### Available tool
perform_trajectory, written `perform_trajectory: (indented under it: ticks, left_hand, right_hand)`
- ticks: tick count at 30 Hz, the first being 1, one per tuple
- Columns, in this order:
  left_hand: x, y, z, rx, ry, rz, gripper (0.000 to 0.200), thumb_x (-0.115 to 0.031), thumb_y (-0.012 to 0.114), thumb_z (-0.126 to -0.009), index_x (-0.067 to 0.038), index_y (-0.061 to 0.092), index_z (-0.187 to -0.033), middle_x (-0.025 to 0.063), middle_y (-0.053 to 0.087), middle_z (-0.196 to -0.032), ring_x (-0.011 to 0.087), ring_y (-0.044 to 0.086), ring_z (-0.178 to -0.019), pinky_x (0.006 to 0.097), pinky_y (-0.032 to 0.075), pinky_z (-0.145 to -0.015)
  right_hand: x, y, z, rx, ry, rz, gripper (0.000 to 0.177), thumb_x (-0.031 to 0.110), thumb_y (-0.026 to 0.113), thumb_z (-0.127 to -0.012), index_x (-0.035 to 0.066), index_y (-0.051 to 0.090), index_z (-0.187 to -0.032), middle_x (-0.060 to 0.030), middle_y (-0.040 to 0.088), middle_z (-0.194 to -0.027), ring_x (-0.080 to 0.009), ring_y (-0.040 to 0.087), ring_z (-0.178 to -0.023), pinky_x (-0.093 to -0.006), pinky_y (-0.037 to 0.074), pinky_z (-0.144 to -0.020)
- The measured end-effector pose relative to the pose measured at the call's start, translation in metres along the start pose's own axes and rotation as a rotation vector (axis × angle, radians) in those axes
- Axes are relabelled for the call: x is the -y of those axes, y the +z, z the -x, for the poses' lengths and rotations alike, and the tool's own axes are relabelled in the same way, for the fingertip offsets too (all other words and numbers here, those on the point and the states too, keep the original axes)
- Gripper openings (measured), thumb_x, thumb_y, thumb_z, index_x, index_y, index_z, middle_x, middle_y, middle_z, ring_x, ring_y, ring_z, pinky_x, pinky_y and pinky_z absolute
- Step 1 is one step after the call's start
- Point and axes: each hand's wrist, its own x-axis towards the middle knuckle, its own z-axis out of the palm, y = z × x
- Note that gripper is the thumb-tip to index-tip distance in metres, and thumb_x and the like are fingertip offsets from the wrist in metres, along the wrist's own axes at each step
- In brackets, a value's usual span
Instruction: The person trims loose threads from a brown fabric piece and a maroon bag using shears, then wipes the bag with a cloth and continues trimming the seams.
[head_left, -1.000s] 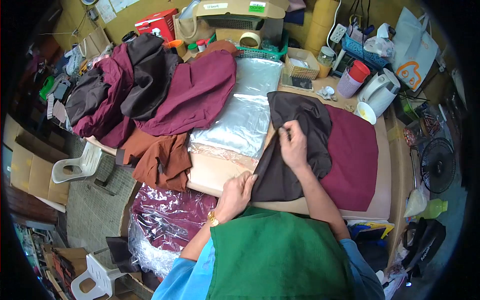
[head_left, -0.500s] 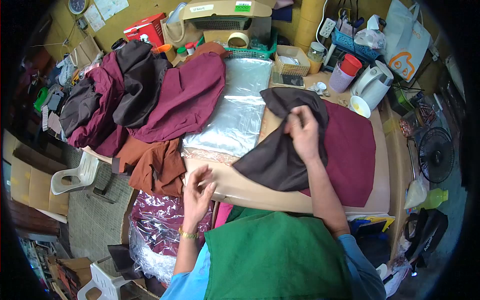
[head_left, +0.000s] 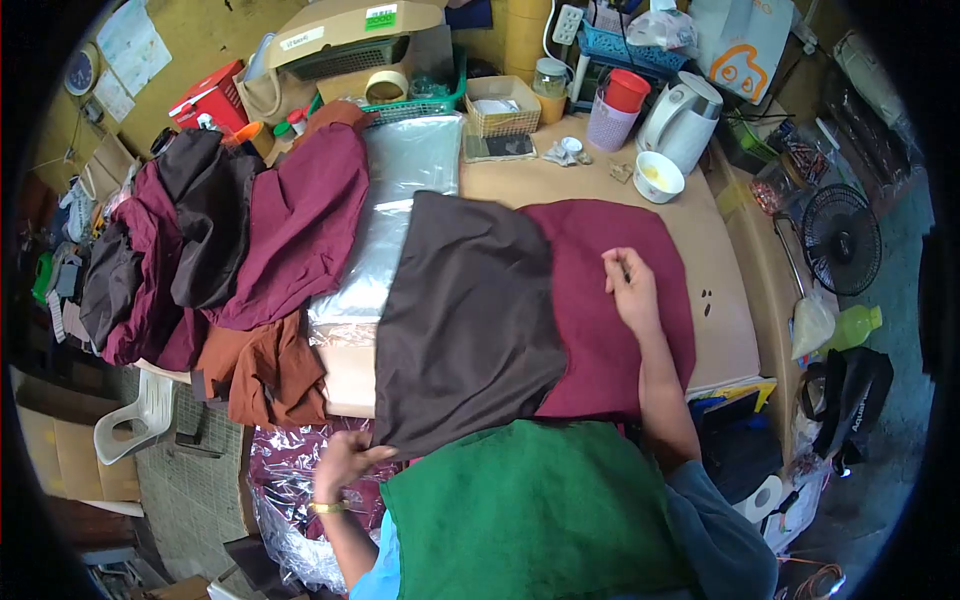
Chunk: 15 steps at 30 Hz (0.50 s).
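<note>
A dark brown cloth [head_left: 470, 310] lies spread across the table, its right side meeting a maroon cloth [head_left: 620, 230]. At the brown cloth's near left corner, my left hand [head_left: 348, 464] has its thumb and fingers closed on the edge. My right hand [head_left: 635, 295] is over the maroon cloth with its fingers pinched together. A small dark bit shows between those fingers, too small to name. Under the brown cloth's left side lies a stack of clear plastic bags [head_left: 410, 160]. A green cloth [head_left: 530, 510] covers my lap.
Maroon and dark garments [head_left: 290, 220] are heaped at the left above a rust-brown garment [head_left: 265, 370]. A white kettle [head_left: 680, 120], a bowl [head_left: 659, 178] and a wicker basket [head_left: 500, 105] stand at the back. A black fan [head_left: 840, 240] is at the right.
The brown cloth, folded and bunched before, now lies spread out to the left. My left hand has come down to its near corner. My right hand has moved off it, over the maroon cloth.
</note>
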Motion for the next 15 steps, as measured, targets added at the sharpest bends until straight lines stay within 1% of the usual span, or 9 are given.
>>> perform_trajectory:
  ticks: [1,2,4,5,6,8,10,12,15]
  left_hand:
    - [0.018,-0.007,0.004,-0.084,-0.096,-0.046,0.036,-0.034,0.086,-0.077,-0.002,0.072,-0.071,0.0038,0.063,-0.056,0.0116,0.054,-0.049,0.0313,0.042,-0.049]
    - [-0.010,-0.024,0.013,-0.143,-0.205,-0.176,0.037,-0.033,0.085,-0.078,0.000,0.071,-0.070,0.0057,0.064,-0.058,0.0128,0.056,-0.052,0.0310,0.043,-0.051]
    - [-0.001,-0.036,0.005,-0.430,0.063,-0.117,0.032,-0.030,0.081,-0.083,0.000,0.072,-0.080,0.0055,0.064,-0.059,0.0133,0.058,-0.054,0.0316,0.045,-0.052]
    - [-0.002,-0.039,-0.005,-0.503,0.089,-0.046,0.030,-0.027,0.079,-0.085,0.002,0.071,-0.086,0.0069,0.066,-0.063,0.0134,0.061,-0.058,0.0314,0.047,-0.055]
    - [-0.014,-0.046,-0.020,-0.574,0.115,0.025,0.029,-0.025,0.077,-0.088,0.003,0.070,-0.092,0.0084,0.068,-0.067,0.0136,0.063,-0.063,0.0312,0.049,-0.058]
    - [-0.058,-0.046,-0.054,-0.572,0.305,0.196,0.032,-0.024,0.071,-0.092,0.005,0.066,-0.105,0.0131,0.070,-0.083,0.0145,0.067,-0.078,0.0292,0.051,-0.068]
    - [-0.093,-0.035,-0.104,-0.637,0.494,0.249,0.041,-0.028,0.068,-0.095,0.006,0.062,-0.117,0.0175,0.071,-0.097,0.0207,0.069,-0.093,0.0312,0.052,-0.078]
    - [-0.121,-0.025,-0.161,-0.791,0.543,0.055,0.054,-0.033,0.068,-0.094,0.006,0.054,-0.129,0.0198,0.071,-0.102,0.0274,0.069,-0.099,0.0359,0.053,-0.083]
    - [-0.154,-0.030,-0.218,-0.834,0.418,-0.005,0.063,-0.037,0.070,-0.092,0.008,0.050,-0.132,0.0215,0.071,-0.102,0.0310,0.069,-0.101,0.0376,0.053,-0.084]
  right_hand:
    - [-0.009,0.009,0.013,-0.027,-0.040,0.060,0.013,0.012,0.061,-0.097,0.003,0.065,-0.106,-0.0072,0.068,-0.085,-0.0159,0.064,-0.074,-0.0307,0.050,-0.068]
    - [-0.012,0.017,0.024,-0.053,-0.082,0.120,0.016,0.011,0.064,-0.094,0.005,0.065,-0.109,-0.0103,0.071,-0.091,-0.0215,0.070,-0.079,-0.0338,0.052,-0.071]
    - [0.013,0.022,0.044,0.067,-0.181,0.387,0.025,0.012,0.068,-0.089,0.012,0.065,-0.114,-0.0141,0.072,-0.104,-0.0311,0.071,-0.095,-0.0398,0.054,-0.078]
    - [0.022,0.024,0.045,0.084,-0.272,0.461,0.030,0.016,0.069,-0.088,0.016,0.064,-0.117,-0.0133,0.071,-0.102,-0.0336,0.069,-0.094,-0.0439,0.054,-0.078]
    - [0.022,0.026,0.045,0.084,-0.270,0.456,0.030,0.016,0.069,-0.088,0.016,0.064,-0.117,-0.0133,0.071,-0.102,-0.0336,0.069,-0.094,-0.0439,0.054,-0.078]
    - [0.021,0.027,0.041,0.169,-0.337,0.506,0.031,0.020,0.069,-0.088,0.017,0.065,-0.118,-0.0120,0.070,-0.098,-0.0334,0.069,-0.091,-0.0459,0.054,-0.077]
    - [0.009,0.027,0.035,0.161,-0.398,0.490,0.031,0.020,0.068,-0.087,0.017,0.066,-0.118,-0.0113,0.068,-0.094,-0.0342,0.068,-0.086,-0.0474,0.053,-0.076]
    - [0.007,0.025,0.032,0.185,-0.460,0.506,0.033,0.018,0.069,-0.085,0.016,0.067,-0.118,-0.0118,0.068,-0.094,-0.0351,0.067,-0.085,-0.0468,0.054,-0.076]
    - [0.011,0.020,0.027,0.262,-0.464,0.508,0.033,0.017,0.069,-0.084,0.016,0.068,-0.117,-0.0129,0.067,-0.093,-0.0353,0.067,-0.083,-0.0459,0.054,-0.075]
